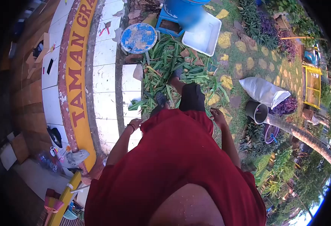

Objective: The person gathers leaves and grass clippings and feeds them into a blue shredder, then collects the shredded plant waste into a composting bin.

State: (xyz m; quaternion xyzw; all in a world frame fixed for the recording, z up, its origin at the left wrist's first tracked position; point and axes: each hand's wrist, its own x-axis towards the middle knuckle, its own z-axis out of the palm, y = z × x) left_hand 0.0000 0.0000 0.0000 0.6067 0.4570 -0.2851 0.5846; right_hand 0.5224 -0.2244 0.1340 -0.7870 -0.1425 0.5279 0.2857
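Observation:
My left hand (136, 123), with a dark band at the wrist, hangs beside my red shirt (173, 139). Its fingers are loosely apart, partly hidden by the hem, and no object shows in them. On the other side, my right hand (219, 116) hangs with fingers loosely bent and holds nothing. Ahead of my feet, cut green leaves (165, 56) cover the ground. Beyond them are a white tray (203, 35), a blue stool (169, 24) under a blue bucket (182, 8), and a round blue-topped stool (138, 38).
A tiled ledge (104, 86) with yellow lettering runs along the left; red-handled pruning shears (105, 28) lie on it. To the right are a white sack (265, 92), a dark bucket (257, 112) and a tree trunk (301, 135). Yellow stepping stones (226, 81) dot the grass.

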